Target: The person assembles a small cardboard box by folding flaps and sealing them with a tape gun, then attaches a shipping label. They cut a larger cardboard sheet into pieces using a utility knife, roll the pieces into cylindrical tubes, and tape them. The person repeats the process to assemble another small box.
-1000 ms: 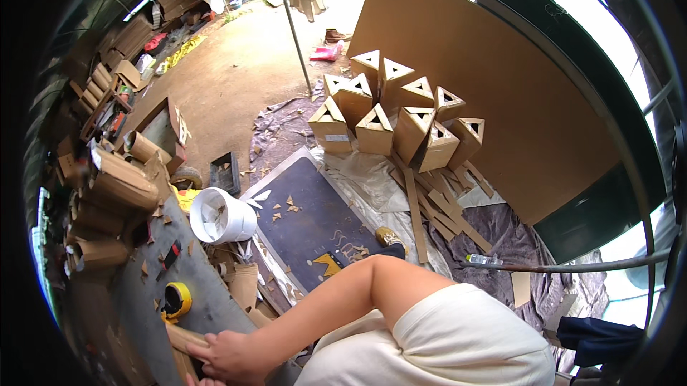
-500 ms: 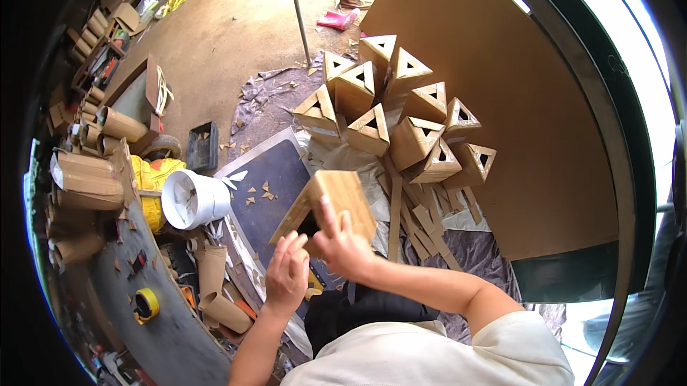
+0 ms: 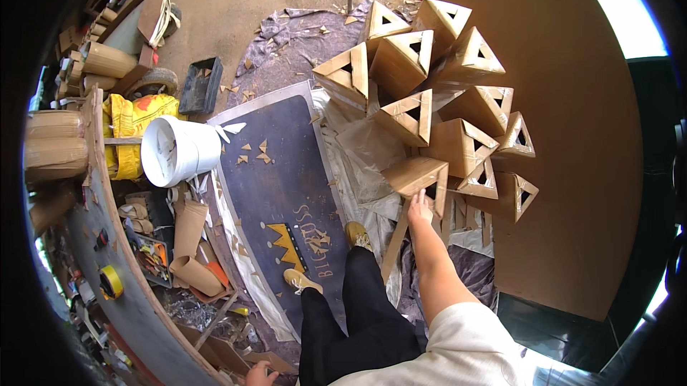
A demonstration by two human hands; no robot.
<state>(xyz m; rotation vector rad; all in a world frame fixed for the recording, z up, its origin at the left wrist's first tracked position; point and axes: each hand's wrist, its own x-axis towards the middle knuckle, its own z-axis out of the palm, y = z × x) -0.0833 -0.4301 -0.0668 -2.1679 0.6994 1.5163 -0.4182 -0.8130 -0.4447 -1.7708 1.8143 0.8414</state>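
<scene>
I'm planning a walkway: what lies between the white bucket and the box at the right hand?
In the head view: dark mat with small cardboard scraps, then pale sheeting before the box.

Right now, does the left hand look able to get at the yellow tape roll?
Likely yes, with a lean or step: the yellow tape roll lies uncovered on the bench, though a clear gap separates it from the left hand.

Left hand (image 3: 260,375) — partly beyond the lower edge
</scene>
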